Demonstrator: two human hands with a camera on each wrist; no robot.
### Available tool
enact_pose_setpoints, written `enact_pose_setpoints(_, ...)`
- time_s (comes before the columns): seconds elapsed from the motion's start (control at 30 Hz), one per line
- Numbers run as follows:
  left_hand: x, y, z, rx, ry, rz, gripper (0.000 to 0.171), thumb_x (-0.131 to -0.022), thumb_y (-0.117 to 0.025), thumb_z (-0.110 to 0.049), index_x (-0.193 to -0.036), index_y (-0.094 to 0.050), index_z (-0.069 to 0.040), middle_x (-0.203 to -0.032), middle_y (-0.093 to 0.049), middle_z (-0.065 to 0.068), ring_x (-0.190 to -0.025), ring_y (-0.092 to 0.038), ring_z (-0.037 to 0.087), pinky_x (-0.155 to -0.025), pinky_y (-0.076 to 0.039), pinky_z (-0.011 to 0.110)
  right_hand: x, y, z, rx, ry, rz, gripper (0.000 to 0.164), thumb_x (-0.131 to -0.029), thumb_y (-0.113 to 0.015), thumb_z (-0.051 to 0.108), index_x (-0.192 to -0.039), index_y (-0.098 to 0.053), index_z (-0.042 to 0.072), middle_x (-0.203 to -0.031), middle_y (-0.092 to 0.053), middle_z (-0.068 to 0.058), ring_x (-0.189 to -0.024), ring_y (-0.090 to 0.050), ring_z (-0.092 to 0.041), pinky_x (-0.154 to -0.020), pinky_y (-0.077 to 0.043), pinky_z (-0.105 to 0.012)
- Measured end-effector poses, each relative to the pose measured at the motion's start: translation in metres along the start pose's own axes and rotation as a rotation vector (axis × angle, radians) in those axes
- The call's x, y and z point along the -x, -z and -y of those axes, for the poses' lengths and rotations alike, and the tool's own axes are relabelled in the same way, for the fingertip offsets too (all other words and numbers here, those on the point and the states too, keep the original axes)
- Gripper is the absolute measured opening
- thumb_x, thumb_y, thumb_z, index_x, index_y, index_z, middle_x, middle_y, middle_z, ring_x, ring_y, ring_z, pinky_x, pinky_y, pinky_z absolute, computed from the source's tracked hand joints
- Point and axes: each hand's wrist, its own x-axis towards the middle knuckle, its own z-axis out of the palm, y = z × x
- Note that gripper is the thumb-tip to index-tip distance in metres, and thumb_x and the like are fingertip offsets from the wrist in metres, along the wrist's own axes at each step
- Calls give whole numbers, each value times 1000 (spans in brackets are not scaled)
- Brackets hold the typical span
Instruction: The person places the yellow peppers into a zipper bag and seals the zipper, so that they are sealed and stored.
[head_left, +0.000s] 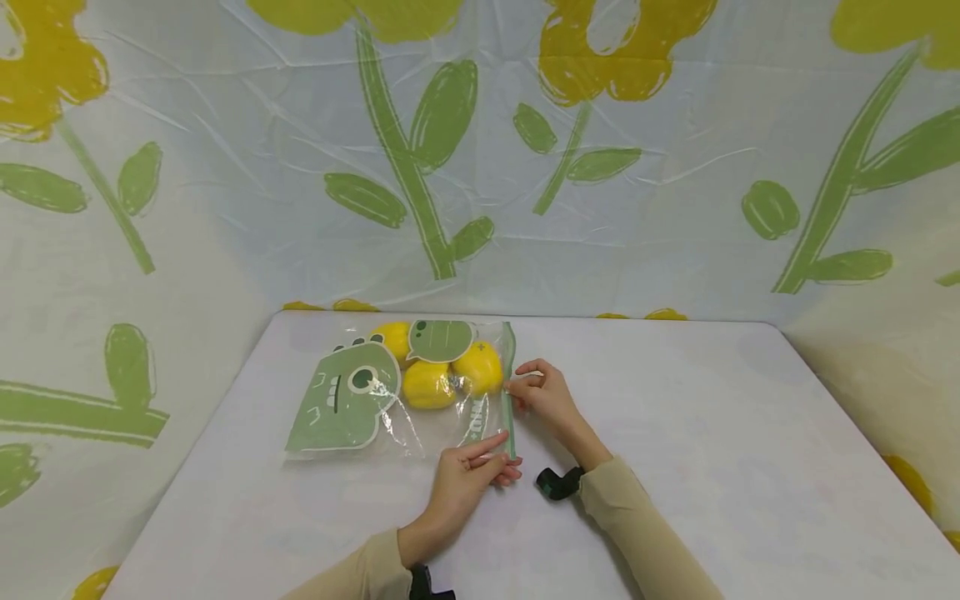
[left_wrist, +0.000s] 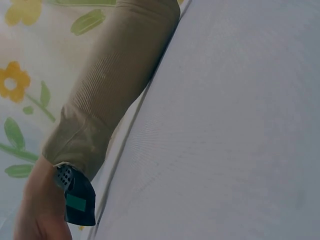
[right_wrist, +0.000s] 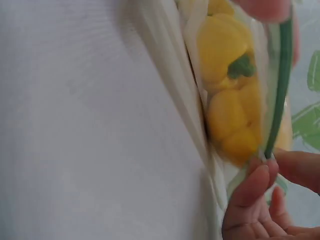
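A clear zip bag [head_left: 442, 433] with a green cartoon monster print lies flat on the white table, its green zip edge [head_left: 511, 342] facing right. Yellow bell peppers [head_left: 429, 385] sit inside; one shows a green stem in the right wrist view. My left hand [head_left: 461, 487] pinches the near end of the zip edge, its index finger stretched over the bag. Farther along the same edge, my right hand [head_left: 546, 400] pinches the strip between thumb and finger. In the right wrist view, fingers [right_wrist: 252, 185] grip the green strip from below, and other fingertips show at the top.
A white cloth covers the table [head_left: 712, 433]. Behind and beside it hangs a flower-patterned sheet [head_left: 637, 192]. Black devices are strapped at both wrists, one of them a wrist camera [head_left: 557, 483] by the right sleeve.
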Motion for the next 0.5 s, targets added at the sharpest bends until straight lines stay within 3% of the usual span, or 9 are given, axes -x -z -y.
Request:
enact_pose_setpoints(0.1, 0, 0, 0, 4, 3, -5, 37, -91, -64, 0, -128, -61, 6, -96, -71, 27, -72, -72, 16, -68, -55, 24, 6, 2, 2, 33, -59, 62, 25, -90, -69, 15, -100, -59, -6, -65, -59, -6, -53, -52, -15, -54, -45, -26)
enact_pose_setpoints(0.23, -1, 0, 1, -15, 18, -41, 34, -92, -66, -4, -125, -65, 4, -94, -72, 24, -70, -71, 16, -67, -55, 25, 10, 1, 4, 71, -95, 138, 27, -94, -64, 20, -84, -65, -5, -62, -56, -4, -52, -50, -12, -50, -43, -24)
enact_pose_setpoints(0.37, -2, 0, 1, -24, 19, -73, 32, -91, -67, -3, -122, -66, 4, -89, -72, 25, -71, -71, 17, -67, -55, 25, 11, -4, 2, 79, -94, 96, 24, -95, -63, 18, -80, -65, -1, -61, -54, -3, -52, -49, -12, -50, -42, -24)
enact_pose_setpoints(0.5, -2, 0, 0, -17, -12, -58, 32, -91, -65, 1, -122, -65, 7, -91, -71, 28, -74, -72, 20, -67, -56, 26, 11, -9, 4, 105, -79, 40, 22, -95, -60, 16, -79, -63, 0, -59, -52, -2, -52, -47, -13, -51, -41, -25)
